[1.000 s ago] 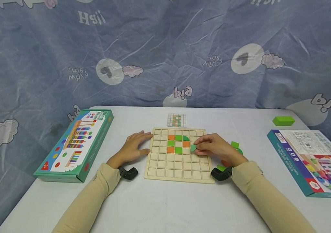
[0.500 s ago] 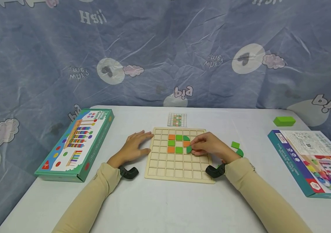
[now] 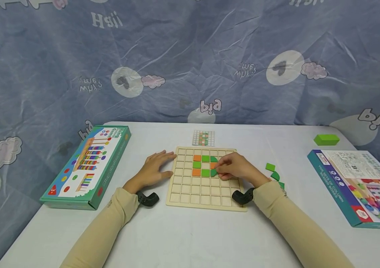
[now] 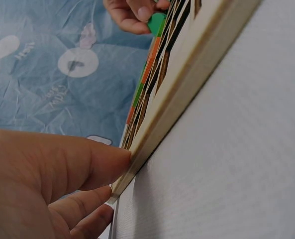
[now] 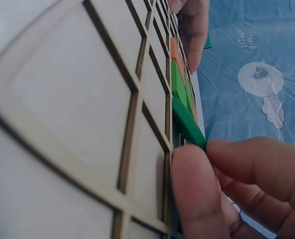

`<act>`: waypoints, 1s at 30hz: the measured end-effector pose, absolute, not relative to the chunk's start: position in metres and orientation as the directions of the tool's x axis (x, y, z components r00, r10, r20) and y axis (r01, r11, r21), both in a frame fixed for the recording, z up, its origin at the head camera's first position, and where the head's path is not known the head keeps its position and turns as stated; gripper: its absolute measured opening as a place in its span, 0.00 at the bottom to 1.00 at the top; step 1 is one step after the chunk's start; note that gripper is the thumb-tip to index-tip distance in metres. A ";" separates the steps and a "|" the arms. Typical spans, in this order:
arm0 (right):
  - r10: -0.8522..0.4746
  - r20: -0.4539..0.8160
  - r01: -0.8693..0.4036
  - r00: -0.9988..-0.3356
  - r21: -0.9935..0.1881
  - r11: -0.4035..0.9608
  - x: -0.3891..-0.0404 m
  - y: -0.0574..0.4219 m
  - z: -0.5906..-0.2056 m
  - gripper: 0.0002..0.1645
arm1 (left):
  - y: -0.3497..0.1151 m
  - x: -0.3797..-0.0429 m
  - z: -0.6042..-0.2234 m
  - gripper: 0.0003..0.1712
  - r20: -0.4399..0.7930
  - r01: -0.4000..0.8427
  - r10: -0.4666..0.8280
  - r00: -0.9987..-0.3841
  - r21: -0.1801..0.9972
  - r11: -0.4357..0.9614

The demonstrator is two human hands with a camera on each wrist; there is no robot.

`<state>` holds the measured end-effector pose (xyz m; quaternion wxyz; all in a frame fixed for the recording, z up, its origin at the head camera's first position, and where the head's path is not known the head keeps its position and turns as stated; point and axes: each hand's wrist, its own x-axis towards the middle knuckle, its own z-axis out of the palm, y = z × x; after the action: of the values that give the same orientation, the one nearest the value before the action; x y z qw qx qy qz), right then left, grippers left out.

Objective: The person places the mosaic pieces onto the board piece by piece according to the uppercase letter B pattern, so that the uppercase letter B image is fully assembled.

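Between thumb and fingertips my right hand (image 3: 238, 167) pinches a dark green tile with a curved edge (image 5: 189, 122). One end of the tile meets the grid board (image 3: 205, 190), in the cell right of a light green square tile (image 3: 205, 172); the pinched end looks tilted up in the right wrist view. Orange and green tiles form a small cluster around it, including an orange tile (image 3: 196, 172) and a dark green curved tile (image 3: 213, 159). My left hand (image 3: 152, 169) lies at the board's left edge, fingers extended, the thumb touching its side (image 4: 159, 117).
Behind the board lies a small pattern card (image 3: 203, 138). Loose green tiles (image 3: 275, 175) lie right of the board. A game box (image 3: 93, 160) stands left, another box (image 3: 360, 186) right, with a green block (image 3: 326, 140) behind it.
My right hand has moved left with the dark green tile, bringing it down to the cell beside the light green square. The left hand has stayed at the board's edge.
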<state>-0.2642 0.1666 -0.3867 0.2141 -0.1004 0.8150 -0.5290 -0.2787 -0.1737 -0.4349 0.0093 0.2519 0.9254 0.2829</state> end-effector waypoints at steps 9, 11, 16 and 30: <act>-0.386 -0.230 0.035 -0.893 -0.892 0.451 -0.264 0.165 -0.388 0.11 | -0.174 -0.277 -0.434 0.41 0.131 0.462 0.471 -0.872 0.536 0.707; -0.388 -0.226 0.026 -0.894 -0.889 0.457 -0.264 0.165 -0.389 0.11 | -0.174 -0.277 -0.434 0.41 0.132 0.462 0.470 -0.873 0.537 0.706; -0.396 -0.222 0.015 -0.891 -0.885 0.465 -0.263 0.166 -0.389 0.11 | -0.175 -0.277 -0.435 0.40 0.133 0.461 0.470 -0.873 0.544 0.701; -0.478 -0.194 0.020 -0.857 -0.938 0.346 -0.268 0.180 -0.393 0.17 | -0.175 -0.277 -0.434 0.40 0.142 0.470 0.476 -0.868 0.543 0.696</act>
<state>-0.2676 0.1799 -0.3928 0.2249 -0.1453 0.7888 -0.5533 -0.2768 -0.1746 -0.4345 0.0045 0.2568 0.9208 0.2934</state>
